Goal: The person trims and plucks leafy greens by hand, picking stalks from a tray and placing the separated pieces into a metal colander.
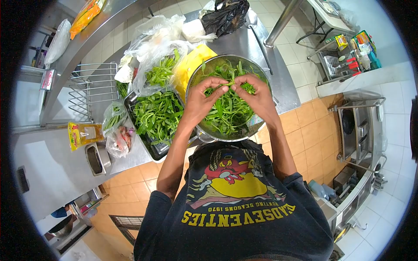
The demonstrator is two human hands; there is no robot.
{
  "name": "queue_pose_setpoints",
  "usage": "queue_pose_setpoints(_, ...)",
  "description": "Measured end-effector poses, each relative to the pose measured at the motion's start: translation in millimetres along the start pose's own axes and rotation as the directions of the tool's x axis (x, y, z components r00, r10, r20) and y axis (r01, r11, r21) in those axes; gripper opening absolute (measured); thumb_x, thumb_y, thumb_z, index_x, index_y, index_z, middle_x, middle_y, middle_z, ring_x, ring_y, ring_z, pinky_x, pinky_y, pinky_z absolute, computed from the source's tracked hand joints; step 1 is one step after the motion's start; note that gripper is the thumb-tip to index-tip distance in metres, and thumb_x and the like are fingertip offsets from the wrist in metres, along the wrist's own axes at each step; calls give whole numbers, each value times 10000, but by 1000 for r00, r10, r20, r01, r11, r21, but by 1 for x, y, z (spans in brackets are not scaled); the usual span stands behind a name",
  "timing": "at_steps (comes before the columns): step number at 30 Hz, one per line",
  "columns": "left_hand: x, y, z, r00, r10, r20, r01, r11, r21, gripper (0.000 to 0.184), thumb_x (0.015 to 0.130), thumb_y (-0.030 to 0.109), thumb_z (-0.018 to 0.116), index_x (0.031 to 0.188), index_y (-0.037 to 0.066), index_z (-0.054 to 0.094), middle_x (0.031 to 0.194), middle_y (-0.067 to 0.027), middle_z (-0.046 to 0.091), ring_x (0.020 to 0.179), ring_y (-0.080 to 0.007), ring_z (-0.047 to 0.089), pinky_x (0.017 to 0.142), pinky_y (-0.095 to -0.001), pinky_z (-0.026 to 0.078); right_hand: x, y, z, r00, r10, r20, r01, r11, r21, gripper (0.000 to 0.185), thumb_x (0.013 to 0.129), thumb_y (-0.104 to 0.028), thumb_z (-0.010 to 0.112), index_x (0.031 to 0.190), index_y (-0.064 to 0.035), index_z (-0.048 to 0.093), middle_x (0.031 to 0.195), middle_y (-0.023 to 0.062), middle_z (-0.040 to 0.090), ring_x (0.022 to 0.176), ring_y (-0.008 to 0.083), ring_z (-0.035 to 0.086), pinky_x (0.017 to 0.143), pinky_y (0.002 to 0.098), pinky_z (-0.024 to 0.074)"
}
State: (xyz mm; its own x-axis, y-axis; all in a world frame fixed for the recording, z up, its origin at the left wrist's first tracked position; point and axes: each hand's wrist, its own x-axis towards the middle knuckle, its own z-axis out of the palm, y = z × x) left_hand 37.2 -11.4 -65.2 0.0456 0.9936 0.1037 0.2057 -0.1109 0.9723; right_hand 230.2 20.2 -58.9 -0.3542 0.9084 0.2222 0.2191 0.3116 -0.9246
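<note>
Both hands meet over a round metal strainer (194,78) that holds green leafy stems (226,113). My left hand (208,95) pinches a thin green stem (231,83) between thumb and fingers. My right hand (253,92) grips the same stem from the other side, its fingertips close to those of the left. To the left of the strainer, a black rectangular tray (157,152) is heaped with more leafy greens (157,114). Behind that tray, an open clear plastic bag (141,80) contains further greens, beside a yellow sheet or bag (196,61).
A black plastic bag (224,19) and a long-handled ladle (261,43) lie at the back of the steel table (285,87). At left are a wire rack (89,93), a yellow packet (85,132), small bags and a metal container (96,158).
</note>
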Motion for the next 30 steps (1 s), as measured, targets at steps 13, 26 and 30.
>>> queue_pose_setpoints(13,-1,-5,-2,987,-133,91,150,965,-214,162,949,143,683,1031,6,710,901,-19,714,861,-75,636,820,-243,492,-1,-4,4,999,-29,-19,30,1000,6,159,872,-57,692,1015,5,662,899,101,653,859,207,617,805,327,482)
queue_pose_setpoints(26,-2,-7,11,987,-157,35,158,904,-396,138,976,137,642,1051,31,687,905,-7,678,844,-74,581,818,-244,457,-4,4,21,974,215,-70,-165,887,432,86,877,-56,712,945,-20,674,894,25,650,858,136,590,808,277,466)
queue_pose_setpoints(30,-2,1,8,983,-184,18,176,898,-404,172,967,152,662,1089,34,693,935,-13,692,869,-74,594,835,-250,464,-2,0,15,982,172,-73,-137,929,343,113,878,-71,716,977,-29,685,923,44,672,882,149,605,815,286,472)
